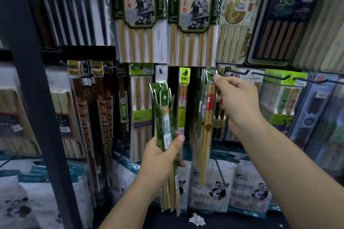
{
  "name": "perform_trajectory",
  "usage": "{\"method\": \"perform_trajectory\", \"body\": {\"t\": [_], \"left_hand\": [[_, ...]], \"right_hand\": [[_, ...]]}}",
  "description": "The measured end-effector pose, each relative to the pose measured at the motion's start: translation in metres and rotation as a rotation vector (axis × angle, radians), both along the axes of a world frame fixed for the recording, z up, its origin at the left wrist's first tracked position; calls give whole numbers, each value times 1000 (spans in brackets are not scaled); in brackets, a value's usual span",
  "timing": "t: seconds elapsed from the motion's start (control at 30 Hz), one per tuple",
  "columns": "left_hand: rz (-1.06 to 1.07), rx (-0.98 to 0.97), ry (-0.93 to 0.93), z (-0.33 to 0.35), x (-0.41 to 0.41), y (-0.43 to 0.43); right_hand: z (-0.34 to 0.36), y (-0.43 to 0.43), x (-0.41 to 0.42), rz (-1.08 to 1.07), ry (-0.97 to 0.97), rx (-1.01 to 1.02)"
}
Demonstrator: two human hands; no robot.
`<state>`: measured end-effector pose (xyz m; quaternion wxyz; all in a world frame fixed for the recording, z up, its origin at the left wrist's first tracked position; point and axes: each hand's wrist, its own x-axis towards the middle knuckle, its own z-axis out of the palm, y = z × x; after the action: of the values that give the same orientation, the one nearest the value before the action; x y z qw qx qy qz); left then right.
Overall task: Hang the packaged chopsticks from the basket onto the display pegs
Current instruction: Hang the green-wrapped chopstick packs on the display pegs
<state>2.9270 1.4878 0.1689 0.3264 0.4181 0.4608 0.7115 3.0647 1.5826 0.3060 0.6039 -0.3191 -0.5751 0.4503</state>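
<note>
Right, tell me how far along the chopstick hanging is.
Done: a few clear green-topped chopstick packs seem to hang already on the black wire peg. In hand: the right hand pinches the green header of another pack at that peg, not clearly seated. Left: the bundle of green packaged chopsticks gripped by the left hand. The basket is out of view, so the rest cannot be counted.

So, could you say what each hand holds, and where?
Left hand grips a bundle of chopstick packs mid-length; right hand pinches the top of one pack at the peg.
</note>
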Motion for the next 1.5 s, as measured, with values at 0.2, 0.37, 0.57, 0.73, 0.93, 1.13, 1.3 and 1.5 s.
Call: {"method": "perform_trajectory", "body": {"t": [0.2,0.37,0.57,0.73,0.93,1.13,1.3,1.5], "left_hand": [[-67,-10,-56,1,-1,-1],[-77,10,-75,3,2,-2],[-127,21,-108,7,3,-3],[-129,65,-111,7,5,-3],[-174,56,-131,8,6,-4],[-188,86,-114,6,8,-2],[-23,40,-50,0,3,3],[-53,-3,82,-3,1,1]], "right_hand": [[-5,4,-6,-71,-29,28],[-16,6,-4,-128,-64,70],[-27,-10,3,2,-231,128],[-24,-14,3,365,-240,-150],[-28,-12,6,604,-176,-248],[-28,-10,7,631,-96,-236],[-22,-8,9,420,-9,-151],[-5,-3,7,25,-85,11]]}}
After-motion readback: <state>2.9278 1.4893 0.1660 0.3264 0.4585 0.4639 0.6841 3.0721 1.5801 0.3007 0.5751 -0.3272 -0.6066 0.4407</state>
